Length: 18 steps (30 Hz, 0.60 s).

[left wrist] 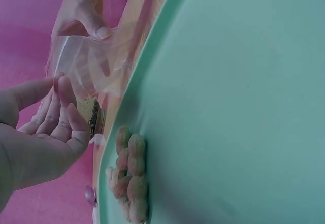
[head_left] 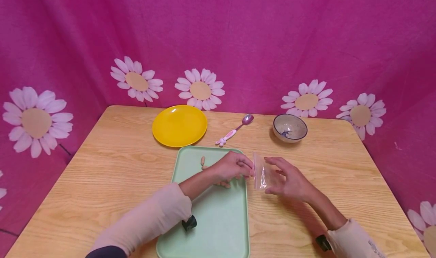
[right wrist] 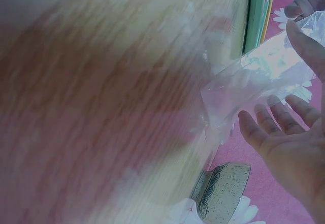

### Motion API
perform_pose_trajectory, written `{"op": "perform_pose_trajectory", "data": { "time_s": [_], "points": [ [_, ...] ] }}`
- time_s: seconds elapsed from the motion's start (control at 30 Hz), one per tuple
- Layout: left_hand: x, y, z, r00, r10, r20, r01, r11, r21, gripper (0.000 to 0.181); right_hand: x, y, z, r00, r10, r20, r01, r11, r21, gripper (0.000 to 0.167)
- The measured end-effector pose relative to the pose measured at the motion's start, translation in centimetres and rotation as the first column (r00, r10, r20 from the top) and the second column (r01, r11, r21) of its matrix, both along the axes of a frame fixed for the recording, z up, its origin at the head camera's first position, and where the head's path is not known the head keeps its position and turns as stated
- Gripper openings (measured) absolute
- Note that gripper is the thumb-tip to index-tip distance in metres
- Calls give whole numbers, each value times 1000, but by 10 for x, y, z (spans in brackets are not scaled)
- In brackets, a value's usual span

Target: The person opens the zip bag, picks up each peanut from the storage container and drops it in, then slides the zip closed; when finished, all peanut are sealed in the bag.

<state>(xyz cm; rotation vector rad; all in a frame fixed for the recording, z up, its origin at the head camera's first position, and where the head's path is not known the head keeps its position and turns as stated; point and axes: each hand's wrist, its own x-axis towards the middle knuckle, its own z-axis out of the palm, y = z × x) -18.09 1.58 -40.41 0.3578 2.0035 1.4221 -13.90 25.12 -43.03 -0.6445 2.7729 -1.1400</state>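
A clear plastic zip bag (head_left: 261, 174) stands upright between the two hands, just past the right edge of the green tray (head_left: 221, 224). My left hand (head_left: 232, 166) pinches one edge of the bag between thumb and fingertip, as the left wrist view shows. Around the other side of the bag is my right hand (head_left: 294, 180), its fingers spread and its thumb apart from them, close against the plastic. Peanuts in their shells (left wrist: 134, 173) lie in a cluster on the tray, partly hidden by the left forearm in the head view.
Behind the tray lies a yellow plate (head_left: 179, 126). A spoon with a pink rabbit handle (head_left: 231, 134) rests beside it. Further right stands a speckled bowl (head_left: 290, 128) with a dark rim. A pink curtain with daisies (head_left: 238, 42) borders the wooden table (head_left: 102, 167).
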Motion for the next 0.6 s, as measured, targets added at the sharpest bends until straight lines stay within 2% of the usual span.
{"op": "perform_pose_trajectory", "data": {
  "time_s": [0.17,0.3,0.4,0.5,0.6],
  "points": [
    [1,4,-4,998,46,53,-47,999,9,9,4,1,4,1000,-21,-4,21,997,79,92],
    [2,6,-10,999,47,24,-48,998,42,10,5,2,11,1000,-22,-21,25,990,136,97],
    [3,7,-14,999,48,-1,-48,996,71,12,4,1,16,998,-22,-61,30,990,136,95],
    [5,9,-16,999,53,0,-53,995,88,13,3,-3,21,991,-42,-130,57,992,114,83],
    [6,12,-17,998,57,2,-57,994,90,12,2,-9,25,979,-84,-187,95,994,52,60]
  ]
}}
